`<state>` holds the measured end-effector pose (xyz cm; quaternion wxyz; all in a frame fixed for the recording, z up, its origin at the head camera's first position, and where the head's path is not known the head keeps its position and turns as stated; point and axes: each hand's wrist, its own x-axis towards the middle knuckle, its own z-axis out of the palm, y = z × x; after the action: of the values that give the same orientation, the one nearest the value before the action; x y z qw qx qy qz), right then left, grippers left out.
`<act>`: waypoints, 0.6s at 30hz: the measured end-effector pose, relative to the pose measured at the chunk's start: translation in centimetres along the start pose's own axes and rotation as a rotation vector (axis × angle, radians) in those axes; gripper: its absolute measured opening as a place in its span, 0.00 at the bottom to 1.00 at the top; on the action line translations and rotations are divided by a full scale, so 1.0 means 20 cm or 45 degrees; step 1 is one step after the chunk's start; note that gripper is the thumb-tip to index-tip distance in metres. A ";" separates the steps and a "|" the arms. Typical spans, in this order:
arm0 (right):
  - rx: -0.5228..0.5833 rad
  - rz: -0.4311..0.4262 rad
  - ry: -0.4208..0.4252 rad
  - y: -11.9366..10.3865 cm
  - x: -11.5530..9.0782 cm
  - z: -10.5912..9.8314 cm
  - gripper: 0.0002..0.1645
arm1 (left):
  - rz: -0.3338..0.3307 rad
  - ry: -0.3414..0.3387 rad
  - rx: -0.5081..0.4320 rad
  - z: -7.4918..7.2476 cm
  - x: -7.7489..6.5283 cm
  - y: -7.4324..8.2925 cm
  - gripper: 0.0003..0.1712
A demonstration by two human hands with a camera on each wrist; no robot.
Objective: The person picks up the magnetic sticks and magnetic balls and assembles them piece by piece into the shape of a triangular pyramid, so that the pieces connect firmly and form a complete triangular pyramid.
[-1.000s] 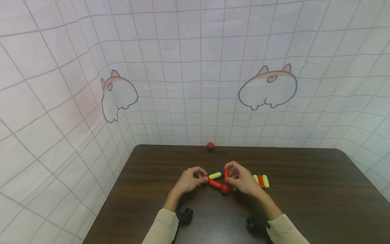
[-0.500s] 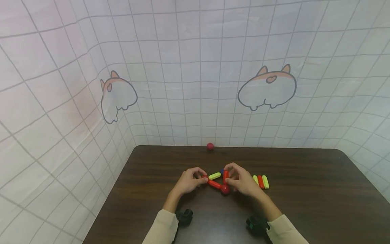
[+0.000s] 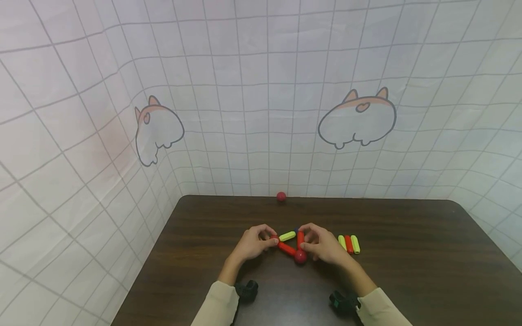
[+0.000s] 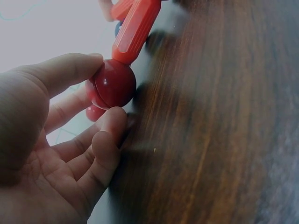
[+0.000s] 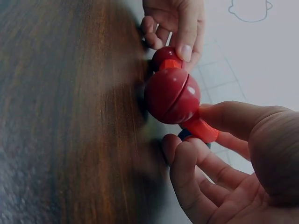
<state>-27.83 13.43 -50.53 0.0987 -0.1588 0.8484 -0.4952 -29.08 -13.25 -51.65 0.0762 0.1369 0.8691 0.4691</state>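
My left hand [image 3: 253,242] pinches a dark red ball [image 4: 114,84] between thumb and fingers. From that ball a red rod [image 3: 287,248] runs to a second red ball [image 5: 170,95] nearest me, and a yellow-green rod [image 3: 287,236] runs toward a blue ball [image 5: 185,134], mostly hidden in the head view. With thumb and fingers, my right hand [image 3: 324,244] grips another red rod [image 3: 300,239], whose near end meets the second red ball. Together the rods and balls outline a small triangle low over the dark wood table [image 3: 195,253].
Right of my right hand lie two yellow-green rods [image 3: 355,244] with a red rod [image 3: 349,244] between them. A loose red ball [image 3: 281,196] sits at the table's far edge. A white gridded cloth [image 3: 261,113] hangs behind and at both sides.
My right hand has drawn its red rod slightly toward me and left, against the near red ball. That ball has shifted a little nearer. The left hand keeps its hold almost unmoved.
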 end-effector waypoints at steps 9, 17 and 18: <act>0.019 0.023 0.005 0.01 0.00 0.00 0.24 | -0.003 0.006 -0.003 0.00 0.00 0.01 0.11; 0.026 0.046 0.004 0.02 0.01 0.00 0.23 | 0.002 0.010 0.016 0.00 0.00 0.00 0.11; 0.024 0.052 0.005 0.02 0.01 0.00 0.23 | 0.001 0.008 0.016 0.01 0.00 0.00 0.11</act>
<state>-28.04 13.60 -50.87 0.1085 -0.1395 0.8469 -0.5015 -29.07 -13.14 -51.67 0.0725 0.1363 0.8722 0.4642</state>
